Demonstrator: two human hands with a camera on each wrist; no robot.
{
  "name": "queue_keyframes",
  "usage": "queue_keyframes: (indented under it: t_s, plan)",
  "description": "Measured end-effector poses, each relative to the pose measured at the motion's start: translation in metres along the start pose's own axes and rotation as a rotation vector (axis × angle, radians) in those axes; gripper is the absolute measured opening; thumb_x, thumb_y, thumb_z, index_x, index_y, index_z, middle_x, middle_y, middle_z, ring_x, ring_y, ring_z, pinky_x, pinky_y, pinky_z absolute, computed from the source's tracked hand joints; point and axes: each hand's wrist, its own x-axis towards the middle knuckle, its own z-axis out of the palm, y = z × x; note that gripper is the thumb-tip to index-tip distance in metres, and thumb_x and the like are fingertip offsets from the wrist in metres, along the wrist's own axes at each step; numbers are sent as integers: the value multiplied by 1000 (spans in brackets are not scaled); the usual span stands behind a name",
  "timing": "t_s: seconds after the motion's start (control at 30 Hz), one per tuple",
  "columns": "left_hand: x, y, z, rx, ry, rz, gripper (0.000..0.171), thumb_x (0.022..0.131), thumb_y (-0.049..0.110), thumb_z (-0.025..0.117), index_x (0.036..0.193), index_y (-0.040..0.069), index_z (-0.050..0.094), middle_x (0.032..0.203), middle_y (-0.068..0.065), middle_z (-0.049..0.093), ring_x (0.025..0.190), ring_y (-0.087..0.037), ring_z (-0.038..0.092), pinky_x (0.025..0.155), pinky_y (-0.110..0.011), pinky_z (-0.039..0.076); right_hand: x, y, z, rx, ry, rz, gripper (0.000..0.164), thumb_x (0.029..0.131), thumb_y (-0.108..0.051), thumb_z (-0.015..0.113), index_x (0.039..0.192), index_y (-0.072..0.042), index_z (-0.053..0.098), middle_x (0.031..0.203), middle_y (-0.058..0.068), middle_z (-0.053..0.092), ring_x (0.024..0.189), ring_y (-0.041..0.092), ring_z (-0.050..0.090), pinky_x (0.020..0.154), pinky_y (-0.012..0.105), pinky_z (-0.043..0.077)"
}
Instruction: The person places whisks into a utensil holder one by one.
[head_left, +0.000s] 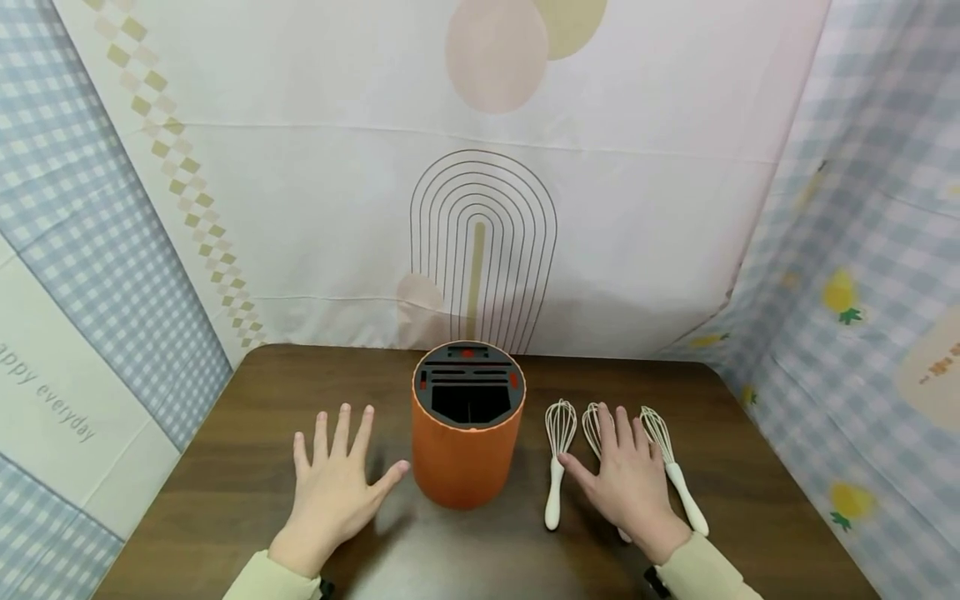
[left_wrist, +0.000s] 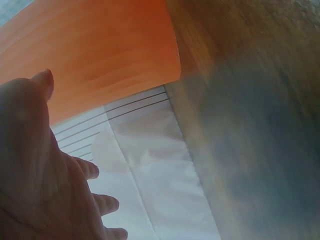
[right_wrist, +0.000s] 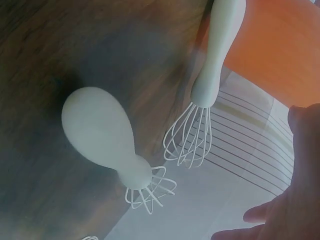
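An orange round utensil holder [head_left: 465, 467] with a black slotted insert [head_left: 471, 367] stands mid-table. To its left my left hand [head_left: 333, 492] is spread, palm down, its thumb pointing at the holder's side. My right hand [head_left: 630, 483], fingers extended, is over the middle of three white whisks and grips nothing. It covers much of that middle whisk [head_left: 591, 425]. The left whisk [head_left: 554, 496] lies between holder and hand, near the thumb tip; the right whisk [head_left: 686, 500] slants beyond the little finger. The right wrist view shows the middle whisk's handle [right_wrist: 97, 127] up close.
The dark brown wooden table [head_left: 225, 467] has rounded back corners. Behind it hangs a pale printed cloth [head_left: 322, 217]. Blue checked cloths close off the left [head_left: 97, 167] and the right [head_left: 810, 400].
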Motion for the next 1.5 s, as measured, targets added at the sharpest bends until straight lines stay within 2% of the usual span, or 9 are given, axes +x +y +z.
queue_keyframes:
  t_s: [0.2, 0.37, 0.5, 0.67, 0.87, 0.97, 1.1, 1.37, 1.5]
  plan:
    - [3, 2, -1, -5, 68, 34, 101, 80, 79, 44, 157, 22, 11, 159, -16, 11, 144, -42, -1, 107, -65, -7, 1, -2, -2, 32, 20, 14, 103, 80, -80, 43, 151, -6, 28, 141, 28, 40, 120, 50, 43, 80, 65, 43]
    - [7, 7, -4, -25, 120, 61, 104, 77, 83, 42, 157, 23, 14, 158, -15, 18, 144, -40, 4, 108, -64, -2, 2, -5, -3, 62, 30, 8, 103, 79, -80, 44, 150, -6, 29, 138, 25, 43, 116, 48, 47, 78, 61, 46]
    - [10, 12, -7, -79, 180, 94, 103, 75, 83, 46, 155, 22, 22, 154, -13, 28, 142, -39, 14, 109, -63, 6, 3, -7, -4, 108, -12, 36, 104, 78, -81, 46, 150, -9, 30, 138, 23, 45, 117, 46, 47, 74, 59, 47]
    - [12, 19, -9, -198, 250, 126, 100, 75, 77, 56, 152, 21, 28, 149, -8, 36, 139, -35, 25, 110, -56, 15, 4, -8, -4, 210, -106, 94, 104, 77, -81, 45, 151, -10, 28, 144, 22, 41, 123, 46, 45, 77, 61, 46]
    - [12, 26, -11, -421, 242, 107, 86, 81, 61, 63, 152, 26, 28, 148, -2, 38, 135, -28, 34, 103, -55, 30, 5, -11, -6, 404, -239, 168, 103, 79, -81, 40, 150, -8, 27, 142, 22, 45, 123, 40, 49, 90, 57, 42]
    - [13, 30, -12, -591, 257, 111, 76, 85, 49, 64, 150, 28, 30, 146, 1, 40, 132, -24, 38, 100, -55, 35, 5, -14, -5, 491, -281, 200, 99, 81, -79, 42, 148, -8, 28, 133, 22, 52, 114, 35, 55, 87, 52, 45]
    - [17, 35, -13, -764, 282, 131, 69, 88, 40, 62, 149, 27, 32, 143, 1, 43, 131, -23, 39, 103, -51, 32, 7, -15, -2, 564, -318, 235, 94, 84, -74, 45, 147, -5, 29, 123, 16, 58, 104, 27, 59, 84, 47, 46]
    - [29, 46, -9, -946, 274, 160, 65, 91, 34, 59, 149, 25, 31, 143, 0, 43, 132, -20, 40, 107, -47, 32, 3, -21, 14, 771, -346, 330, 92, 87, -63, 56, 139, 8, 31, 102, 16, 64, 63, 22, 63, 62, 35, 52]
    - [34, 49, -8, -1010, 313, 171, 62, 90, 29, 59, 147, 21, 34, 140, -3, 46, 130, -23, 43, 105, -47, 35, 2, -24, 21, 837, -353, 358, 90, 86, -58, 61, 134, 13, 33, 102, 19, 63, 63, 23, 63, 61, 36, 53]
